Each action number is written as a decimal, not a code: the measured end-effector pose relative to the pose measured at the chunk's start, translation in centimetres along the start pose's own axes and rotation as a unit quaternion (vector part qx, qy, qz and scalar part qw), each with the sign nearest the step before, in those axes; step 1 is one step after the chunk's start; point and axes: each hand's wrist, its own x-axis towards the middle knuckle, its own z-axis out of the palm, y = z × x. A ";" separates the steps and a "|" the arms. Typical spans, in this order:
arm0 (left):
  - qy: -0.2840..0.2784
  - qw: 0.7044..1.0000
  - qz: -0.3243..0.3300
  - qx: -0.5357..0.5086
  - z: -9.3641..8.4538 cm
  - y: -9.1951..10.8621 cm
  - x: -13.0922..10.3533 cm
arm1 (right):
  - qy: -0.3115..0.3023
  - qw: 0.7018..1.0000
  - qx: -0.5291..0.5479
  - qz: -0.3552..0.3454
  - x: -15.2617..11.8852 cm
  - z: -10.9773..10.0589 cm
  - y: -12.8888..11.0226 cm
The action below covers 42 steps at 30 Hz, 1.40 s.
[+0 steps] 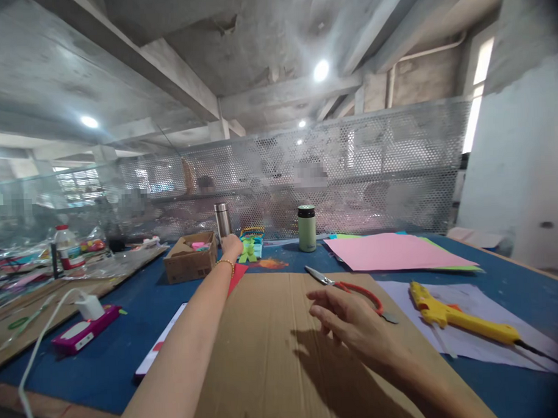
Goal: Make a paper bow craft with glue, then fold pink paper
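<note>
Person's left hand (231, 246) reaches to the lime-green paper piece (249, 249) near the brown cardboard box (190, 256), grip indeterminable; right hand (338, 316), open and loosely curled, hovers above brown corrugated cardboard (260, 337) beside red-handled metal scissors (362, 289).

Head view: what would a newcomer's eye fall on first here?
Probably the bright yellow glue gun, lying on a pale purple sheet at the right, and the large pink sheet farther back. Next come the hands: the left stretches to the far side by a steel flask, while the right hovers over brown cardboard in the middle, near red-handled scissors.
</note>
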 end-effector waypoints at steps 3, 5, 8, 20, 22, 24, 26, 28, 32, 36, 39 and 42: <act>0.026 0.994 0.072 0.075 2.0 0.3 -2.0 | 0.013 1.000 -0.014 -0.007 0.2 -0.3 -0.3; 0.019 0.987 0.113 0.114 4.1 0.7 -4.1 | 0.028 0.999 -0.031 -0.014 0.3 -0.6 -0.3; -0.016 0.974 0.162 0.158 7.4 1.7 -7.8 | 0.074 0.994 -0.076 -0.032 0.5 -1.0 0.5; -0.110 0.941 0.208 0.241 7.7 2.6 -20.2 | 0.103 0.936 -0.332 -0.057 -0.9 0.6 1.0; -0.095 0.936 0.211 0.266 7.6 0.9 -20.8 | 0.079 0.930 -0.352 -0.068 -1.0 0.1 0.4; -0.099 0.932 0.210 0.277 7.9 -0.5 -21.2 | 0.056 0.918 -0.388 -0.058 -0.7 -1.3 -0.2; -0.105 0.932 0.206 0.279 8.4 -1.3 -21.6 | 0.059 0.887 -0.459 -0.004 0.1 -3.4 -0.7; -0.111 0.934 0.203 0.274 9.0 -1.5 -22.1 | 0.074 0.872 -0.482 0.036 1.5 -5.9 -0.8; -0.134 0.933 0.209 0.261 9.6 -1.3 -22.5 | 0.082 0.833 -0.538 0.097 5.9 -9.0 0.5; -0.124 0.931 0.210 0.270 9.2 -1.0 -22.4 | 0.041 0.801 -0.583 0.133 9.8 -8.5 3.0; -0.123 0.929 0.212 0.277 8.7 -0.8 -22.1 | 0.018 0.785 -0.596 0.171 11.0 -7.5 4.7; -0.131 0.927 0.215 0.278 8.6 -0.6 -21.9 | 0.008 0.778 -0.596 0.198 11.1 -7.2 6.0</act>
